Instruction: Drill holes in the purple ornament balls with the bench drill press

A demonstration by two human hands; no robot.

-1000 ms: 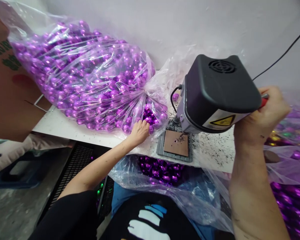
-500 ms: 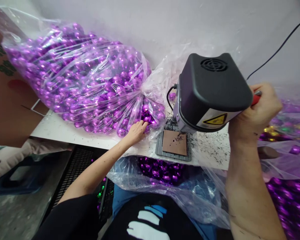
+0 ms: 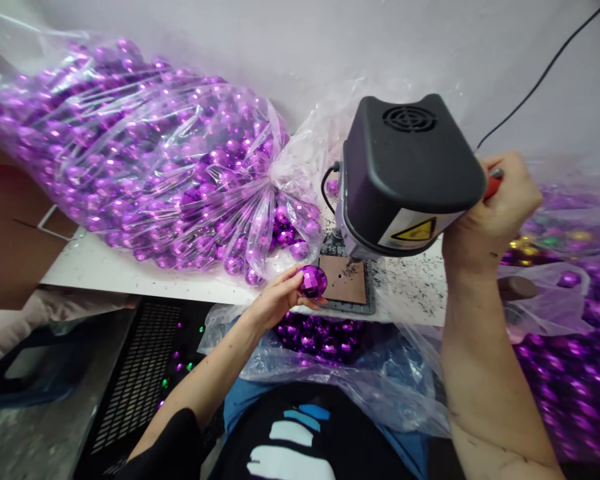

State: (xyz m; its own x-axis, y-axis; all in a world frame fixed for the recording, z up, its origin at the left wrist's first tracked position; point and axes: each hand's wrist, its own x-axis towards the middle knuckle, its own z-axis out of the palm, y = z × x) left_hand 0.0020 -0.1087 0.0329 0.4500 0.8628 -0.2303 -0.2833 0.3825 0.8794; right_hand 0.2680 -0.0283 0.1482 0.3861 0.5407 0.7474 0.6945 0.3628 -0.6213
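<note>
One purple ball (image 3: 313, 281) in left hand (image 3: 279, 301); right hand (image 3: 500, 207) on one red lever (image 3: 493, 183).

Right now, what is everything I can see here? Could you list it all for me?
Faceted ball: one, shiny purple, in the left hand's fingers, beside the brown plate.
Big bag of balls: one, clear plastic, full of purple balls, on the white table, left.
Lap bag: one, clear, some purple balls inside, below the table edge.
Bags at right: clear plastic, purple balls, a few gold and green.
Machine: one, black and grey, yellow warning label, over the plate.
Brown plate: one, in a grey frame, dark flecks around.
White table: one.
Cardboard box: one, brown, far left.
Left hand: holds the ball.
Right hand: grips a red handle.
</note>
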